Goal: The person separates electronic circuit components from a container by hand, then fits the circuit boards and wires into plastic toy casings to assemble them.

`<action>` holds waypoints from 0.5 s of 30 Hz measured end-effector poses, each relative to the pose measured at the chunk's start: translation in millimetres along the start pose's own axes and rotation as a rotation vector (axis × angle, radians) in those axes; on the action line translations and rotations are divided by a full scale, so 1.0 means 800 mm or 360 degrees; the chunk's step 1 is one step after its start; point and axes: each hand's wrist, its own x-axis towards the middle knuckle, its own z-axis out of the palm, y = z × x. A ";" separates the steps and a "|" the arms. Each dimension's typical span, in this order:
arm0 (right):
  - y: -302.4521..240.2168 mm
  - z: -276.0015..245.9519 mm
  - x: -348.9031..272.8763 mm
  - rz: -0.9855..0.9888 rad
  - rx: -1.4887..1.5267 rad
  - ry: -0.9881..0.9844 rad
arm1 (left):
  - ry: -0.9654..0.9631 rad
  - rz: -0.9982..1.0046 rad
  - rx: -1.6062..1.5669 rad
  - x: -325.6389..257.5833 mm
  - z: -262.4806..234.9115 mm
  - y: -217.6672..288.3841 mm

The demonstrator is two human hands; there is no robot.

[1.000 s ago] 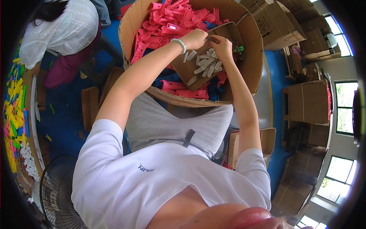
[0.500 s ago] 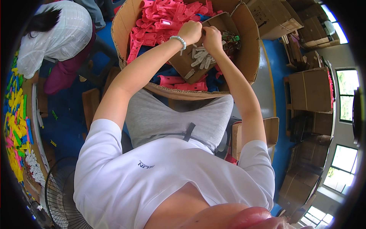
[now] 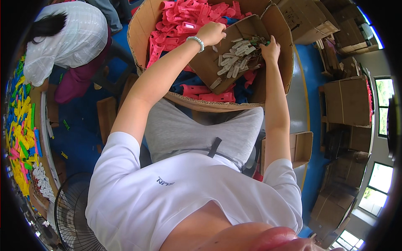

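A: Fingers?
B: Left hand [image 3: 212, 34] above the small cardboard tray [image 3: 202, 67], curled; can't tell what's gripped. Right hand [image 3: 271, 51] at the green bits [image 3: 267, 43], thumb and forefinger parted; hold unclear.
A: Slim white pieces [image 3: 234, 60]?
B: Heaped in the tray, askew among pink plastic parts [image 3: 190, 27] inside a big carton [image 3: 279, 44].
A: Risk?
B: Pressing one edge could tip it, spilling pieces.
A: Change?
B: Hands were together half a second ago; now apart.

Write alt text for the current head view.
A person's left hand hovers near a small carton of white pieces, the right hand at the carton's right side, over a large cardboard box holding pink plastic parts.
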 end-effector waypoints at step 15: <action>-0.197 0.016 0.015 -0.1407 0.0320 -0.0739 | -0.0044 0.0172 0.0315 -0.040 -0.205 0.006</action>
